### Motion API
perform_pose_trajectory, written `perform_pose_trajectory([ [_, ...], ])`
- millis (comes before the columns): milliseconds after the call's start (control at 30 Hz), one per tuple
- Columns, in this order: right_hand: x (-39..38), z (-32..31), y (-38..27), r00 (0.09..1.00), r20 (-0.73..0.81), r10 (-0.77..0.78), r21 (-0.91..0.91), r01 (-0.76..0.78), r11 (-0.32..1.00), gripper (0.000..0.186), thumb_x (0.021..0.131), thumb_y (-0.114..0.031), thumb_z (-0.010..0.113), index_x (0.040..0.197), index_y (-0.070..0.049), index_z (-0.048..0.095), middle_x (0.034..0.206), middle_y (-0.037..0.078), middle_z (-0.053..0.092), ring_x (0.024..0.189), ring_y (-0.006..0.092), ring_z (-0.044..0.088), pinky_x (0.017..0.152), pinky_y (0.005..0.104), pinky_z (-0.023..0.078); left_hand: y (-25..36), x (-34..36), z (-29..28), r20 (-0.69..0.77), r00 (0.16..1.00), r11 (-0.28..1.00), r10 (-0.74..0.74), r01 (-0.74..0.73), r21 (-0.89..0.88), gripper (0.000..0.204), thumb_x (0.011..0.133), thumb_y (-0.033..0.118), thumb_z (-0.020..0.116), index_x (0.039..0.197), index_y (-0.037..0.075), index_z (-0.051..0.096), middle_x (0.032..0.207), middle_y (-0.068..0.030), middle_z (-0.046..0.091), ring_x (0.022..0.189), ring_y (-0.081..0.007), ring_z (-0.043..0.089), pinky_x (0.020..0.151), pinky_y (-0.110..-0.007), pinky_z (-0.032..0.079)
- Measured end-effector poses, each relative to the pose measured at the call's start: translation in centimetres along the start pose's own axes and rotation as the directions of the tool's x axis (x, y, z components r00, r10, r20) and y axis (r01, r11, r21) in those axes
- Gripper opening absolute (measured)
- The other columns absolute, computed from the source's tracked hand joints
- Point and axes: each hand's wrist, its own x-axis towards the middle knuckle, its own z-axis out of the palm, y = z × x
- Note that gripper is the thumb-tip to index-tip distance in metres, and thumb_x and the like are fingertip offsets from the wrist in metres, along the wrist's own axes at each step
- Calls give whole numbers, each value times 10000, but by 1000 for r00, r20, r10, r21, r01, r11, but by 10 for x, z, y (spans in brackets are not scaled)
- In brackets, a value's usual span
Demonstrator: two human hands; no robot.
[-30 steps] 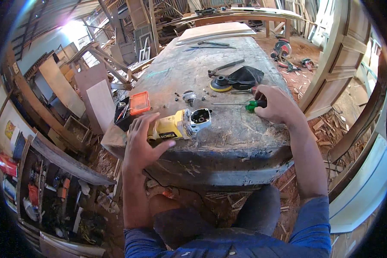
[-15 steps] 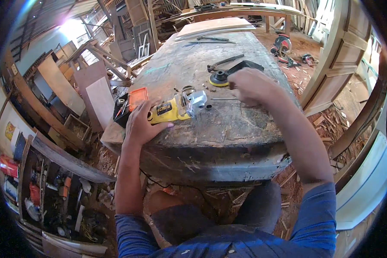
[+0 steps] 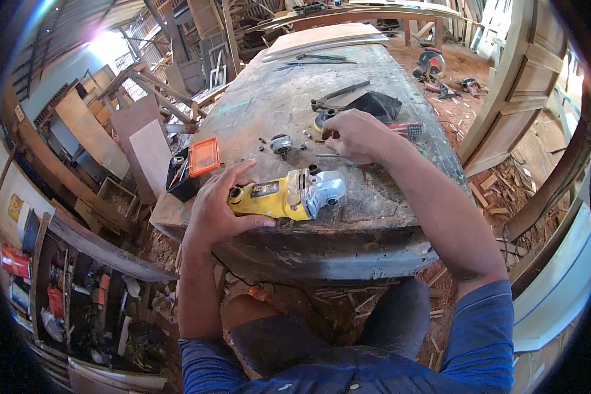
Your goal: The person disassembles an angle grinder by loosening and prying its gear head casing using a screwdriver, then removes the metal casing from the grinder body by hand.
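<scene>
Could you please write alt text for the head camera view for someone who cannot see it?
A person's left hand grips a yellow angle grinder lying on a worn workbench, while the right hand reaches among small loose parts farther back. An orange-lidded case sits at the bench's left edge.

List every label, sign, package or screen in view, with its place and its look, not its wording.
Label: a small dark plate on the yellow grinder, which the left hand holds at the near bench edge.
Sign: a small yellow rectangle on the pale wall, far left.
Box: flat, orange lid, on the bench's left edge, beyond the left hand.
No screens show.
</scene>
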Motion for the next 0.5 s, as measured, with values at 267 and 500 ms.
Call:
perform_pose_trajectory([
  [267, -1, 2, 6, 999, 23, 41, -34, -40, 999, 266, 978, -164, 713, 1186, -36, 816, 1116, 237, 807, 1106, 425, 768, 995, 494, 591, 8, -1, 2, -20, 1000, 997, 18, -17, 70, 1114, 612, 509, 1075, 1572, 162, 626, 1228, -105, 804, 1199, -301, 752, 1094, -474, 548],
  [500, -6, -6, -1, 999, 38, 35, -28, -34, 999, 252, 980, -185, 726, 1157, -29, 812, 1109, 236, 803, 1111, 419, 766, 987, 501, 590, 6, -2, 3, -31, 999, 996, 41, -38, 81, 1083, 619, 517, 1068, 1552, 172, 641, 1213, -91, 805, 1182, -304, 752, 1080, -471, 549],
])
